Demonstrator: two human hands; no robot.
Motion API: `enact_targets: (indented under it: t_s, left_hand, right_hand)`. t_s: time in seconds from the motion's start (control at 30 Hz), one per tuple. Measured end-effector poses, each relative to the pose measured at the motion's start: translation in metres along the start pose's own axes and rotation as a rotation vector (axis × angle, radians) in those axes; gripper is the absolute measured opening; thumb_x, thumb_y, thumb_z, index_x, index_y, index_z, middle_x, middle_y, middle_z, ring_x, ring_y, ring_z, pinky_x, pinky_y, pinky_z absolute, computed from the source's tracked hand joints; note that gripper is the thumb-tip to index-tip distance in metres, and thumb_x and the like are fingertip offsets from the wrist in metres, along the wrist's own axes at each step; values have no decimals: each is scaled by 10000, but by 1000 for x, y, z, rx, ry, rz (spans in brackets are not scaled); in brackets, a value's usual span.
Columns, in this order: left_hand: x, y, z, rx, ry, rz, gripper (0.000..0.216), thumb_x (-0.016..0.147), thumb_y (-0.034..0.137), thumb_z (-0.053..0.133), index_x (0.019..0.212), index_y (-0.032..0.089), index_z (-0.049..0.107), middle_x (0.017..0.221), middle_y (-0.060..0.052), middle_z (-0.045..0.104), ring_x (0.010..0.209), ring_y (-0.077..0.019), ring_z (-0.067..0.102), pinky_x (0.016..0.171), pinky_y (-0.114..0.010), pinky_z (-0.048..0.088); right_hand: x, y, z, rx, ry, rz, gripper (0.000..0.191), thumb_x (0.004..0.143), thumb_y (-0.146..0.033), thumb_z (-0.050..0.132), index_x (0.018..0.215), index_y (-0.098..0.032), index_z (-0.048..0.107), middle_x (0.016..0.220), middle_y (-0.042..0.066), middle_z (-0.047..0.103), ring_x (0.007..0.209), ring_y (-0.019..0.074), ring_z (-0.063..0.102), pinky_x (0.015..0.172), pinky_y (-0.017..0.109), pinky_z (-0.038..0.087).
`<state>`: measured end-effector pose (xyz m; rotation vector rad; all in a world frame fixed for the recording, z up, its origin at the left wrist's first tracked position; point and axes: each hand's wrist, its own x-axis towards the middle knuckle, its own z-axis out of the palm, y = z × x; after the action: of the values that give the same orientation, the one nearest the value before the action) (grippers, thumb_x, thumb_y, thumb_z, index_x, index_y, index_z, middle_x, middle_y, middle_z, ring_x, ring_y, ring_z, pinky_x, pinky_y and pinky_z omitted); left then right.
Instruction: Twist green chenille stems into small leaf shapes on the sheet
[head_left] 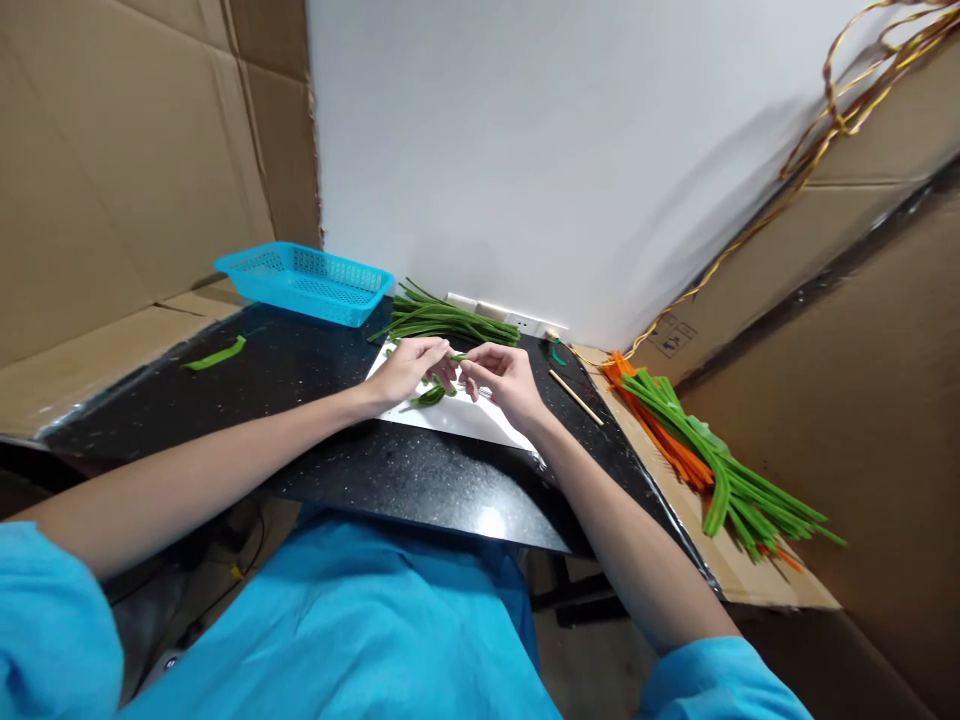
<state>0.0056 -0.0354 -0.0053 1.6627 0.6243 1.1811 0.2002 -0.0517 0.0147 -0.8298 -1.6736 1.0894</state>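
Both hands meet over a white sheet (480, 422) on the black speckled tabletop. My left hand (415, 368) pinches one end of a short green pipe cleaner (457, 357), thumb and forefinger closed. At its other end my right hand (501, 376) grips the same piece, fingers curled. Below them, a curled green pipe-cleaner piece (429, 397) lies on the sheet. Some small red and thin items under the right hand are mostly hidden. Behind the hands lies a bundle of green pipe cleaners (442, 320).
A blue plastic basket (300, 285) stands at the back left, with a green strip (216, 354) in front. To the right lie a thin wooden stick (576, 397), orange pipe cleaners (660, 430) and more green ones (739, 490). Cardboard walls flank the table; a power strip (525, 324) sits behind.
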Motion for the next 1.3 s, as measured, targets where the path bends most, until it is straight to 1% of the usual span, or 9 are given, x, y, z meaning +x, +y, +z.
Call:
enact_targets:
  t_s: [0.1, 0.27, 0.5, 0.8, 0.9, 1.0, 1.13, 1.2, 1.3]
  left_hand:
    - [2, -5, 1, -73, 12, -38, 492, 1002, 576, 561, 884, 121, 707, 766, -101, 753, 670, -187, 714, 619, -274, 468]
    - [3, -8, 1, -156, 10, -69, 418, 976, 539, 605, 881, 137, 672, 769, -68, 722, 657, -176, 695, 636, -287, 484]
    - [0, -2, 6, -141, -51, 10, 404, 903, 531, 734, 870, 134, 662, 762, -37, 669, 666, -136, 639, 643, -269, 478]
    - [-1, 1, 7, -161, 53, -19, 413, 776, 432, 885, 939, 131, 655, 841, -37, 695, 666, -120, 641, 639, -258, 503]
    - [-1, 1, 7, -147, 61, -26, 416, 791, 448, 872, 944, 118, 671, 846, -51, 702, 653, -117, 643, 616, -251, 498]
    - [0, -2, 6, -125, 79, -35, 387, 838, 470, 821, 901, 113, 686, 786, -47, 689, 603, -113, 634, 557, -236, 463]
    - [4, -7, 3, -148, 145, -89, 276, 869, 385, 777, 848, 129, 676, 763, -37, 676, 569, -108, 637, 511, -219, 430]
    - [6, -9, 0, -164, 216, -127, 233, 884, 334, 743, 792, 144, 644, 685, -8, 629, 524, -98, 605, 483, -210, 400]
    - [7, -10, -5, -168, 303, -140, 381, 926, 342, 679, 632, 176, 504, 530, 47, 461, 426, -68, 487, 429, -198, 315]
  right_hand:
    - [0, 0, -2, 46, -1, 19, 433, 738, -592, 859, 797, -195, 695, 689, 16, 704, 515, 135, 594, 529, 295, 530]
    - [0, -3, -4, 68, -54, 36, 362, 788, -517, 846, 811, -188, 697, 655, 10, 692, 508, 135, 590, 543, 293, 518]
    - [1, 1, -8, 97, -11, 13, 315, 795, -478, 853, 837, -197, 717, 664, 3, 699, 461, 124, 560, 496, 279, 472]
    - [0, -1, -4, -10, 21, -47, 346, 769, -504, 880, 771, -185, 749, 641, 16, 686, 467, 125, 560, 458, 270, 473]
    - [0, 2, -5, -80, 39, -102, 350, 789, -517, 866, 805, -184, 761, 652, 31, 705, 475, 144, 592, 455, 278, 488]
    - [-2, 6, -6, -177, 64, -156, 350, 813, -527, 843, 824, -187, 764, 628, 31, 696, 488, 165, 616, 463, 287, 502]
    - [-3, 8, -6, -262, 117, -197, 326, 859, -507, 803, 801, -191, 755, 644, 38, 707, 499, 167, 621, 478, 290, 509]
    - [-4, 8, -6, -263, 117, -192, 317, 871, -499, 792, 813, -189, 757, 644, 37, 707, 498, 167, 626, 479, 287, 514]
    - [-3, 8, -6, -243, 114, -176, 329, 868, -506, 795, 832, -181, 759, 636, 33, 699, 498, 167, 637, 477, 281, 525]
